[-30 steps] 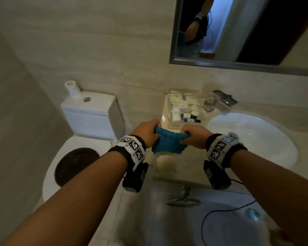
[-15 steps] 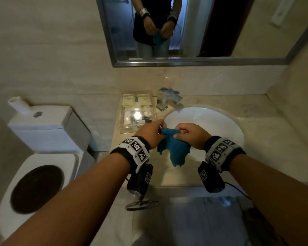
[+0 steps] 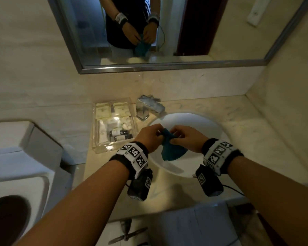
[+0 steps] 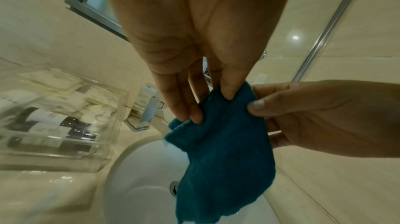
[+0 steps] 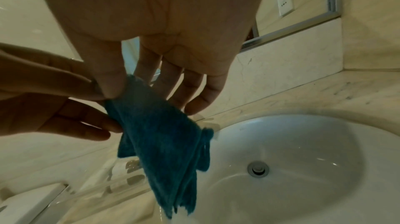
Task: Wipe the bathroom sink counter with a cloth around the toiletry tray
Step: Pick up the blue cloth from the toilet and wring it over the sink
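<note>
A teal cloth [image 3: 172, 150] [image 4: 225, 155] [image 5: 166, 142] hangs bunched above the left part of the white sink basin [image 3: 199, 125]. My left hand [image 3: 150, 136] [image 4: 207, 104] pinches its top edge, and my right hand [image 3: 182, 137] [image 5: 129, 90] pinches the same edge from the other side. The cloth's lower end dangles free over the bowl. The clear toiletry tray [image 3: 103, 148] [image 4: 108, 125] with small bottles and packets sits on the beige counter [image 3: 247, 121], left of the sink and close to my left wrist.
A chrome faucet [image 3: 148, 108] stands behind the basin, next to the tray. The sink drain [image 5: 258, 169] lies below the cloth. A toilet [image 3: 16, 157] stands left of the counter. A mirror [image 3: 167, 32] hangs above; walls close the right corner.
My view has swung right, from the toilet side to above the sink. Both hands moved with the cloth from the counter's front left to over the basin; the cloth now hangs down.
</note>
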### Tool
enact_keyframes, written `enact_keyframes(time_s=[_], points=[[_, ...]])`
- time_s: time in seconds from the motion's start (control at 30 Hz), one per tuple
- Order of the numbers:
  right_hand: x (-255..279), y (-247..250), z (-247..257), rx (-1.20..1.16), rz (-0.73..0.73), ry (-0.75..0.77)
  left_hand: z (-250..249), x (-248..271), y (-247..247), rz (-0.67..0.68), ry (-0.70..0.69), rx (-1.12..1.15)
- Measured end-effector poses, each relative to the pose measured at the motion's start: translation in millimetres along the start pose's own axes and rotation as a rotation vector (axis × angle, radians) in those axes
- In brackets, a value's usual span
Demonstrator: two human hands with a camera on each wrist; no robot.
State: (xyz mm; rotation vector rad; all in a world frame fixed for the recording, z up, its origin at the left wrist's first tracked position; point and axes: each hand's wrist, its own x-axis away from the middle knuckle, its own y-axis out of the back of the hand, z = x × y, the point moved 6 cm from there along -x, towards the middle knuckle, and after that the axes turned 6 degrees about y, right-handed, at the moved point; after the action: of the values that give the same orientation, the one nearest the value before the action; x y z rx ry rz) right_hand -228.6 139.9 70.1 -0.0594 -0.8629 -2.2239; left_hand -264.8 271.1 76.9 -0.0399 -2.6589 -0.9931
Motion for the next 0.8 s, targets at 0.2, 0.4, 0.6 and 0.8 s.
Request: enact_keyframes(time_s=[0.2,0.4,0.6,0.8], points=[[-10,26,-15,0.048,0.0,0.014,-20,-29,-9,0.054,0.003,-0.038],[-25,77,-43,0.075,-0.012,0.03,-60,-70,-30,-0.048,-0.019,-0.05],[-41,135,-92,-0.097,-0.023,0.087,-112,-111,-71,-0.103,-0.011,0.15],[-56,162,-129,-0.159,-0.023,0.132,-125,-134,-95,-0.17,0.038,0.321]])
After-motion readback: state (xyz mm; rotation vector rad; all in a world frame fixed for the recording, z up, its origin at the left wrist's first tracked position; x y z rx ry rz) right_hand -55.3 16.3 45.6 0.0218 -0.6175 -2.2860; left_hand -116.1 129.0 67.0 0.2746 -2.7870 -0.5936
